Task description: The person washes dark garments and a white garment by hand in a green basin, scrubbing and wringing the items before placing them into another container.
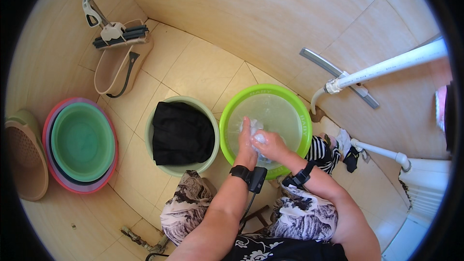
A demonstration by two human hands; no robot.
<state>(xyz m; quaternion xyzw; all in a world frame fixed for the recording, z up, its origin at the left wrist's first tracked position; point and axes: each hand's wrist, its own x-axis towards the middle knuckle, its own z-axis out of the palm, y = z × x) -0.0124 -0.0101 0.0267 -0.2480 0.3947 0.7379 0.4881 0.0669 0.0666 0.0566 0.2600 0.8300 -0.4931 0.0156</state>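
Both of my hands are together over a bright green basin (305, 140) of cloudy water. Between them is a bunched, wet white cloth (256, 124), with part of it bulging out beside the right fingers. My left hand (247, 141) is closed against the cloth from the left, its thumb side up. My right hand (272, 146) grips it from the right, fingers curled. The cloth's lower part and its full shape are hidden by the hands. Just left of the basin, a pale green bucket (216, 151) holds a folded black garment (183, 130).
Stacked basins (83, 140) stand at the left beside a beige bucket (24, 159). A mop (113, 31) rests on its bucket (110, 70) at the far left. Clothes (325, 152) lie on the floor right of the basin, near a white pipe (391, 65) and a squeegee (321, 63).
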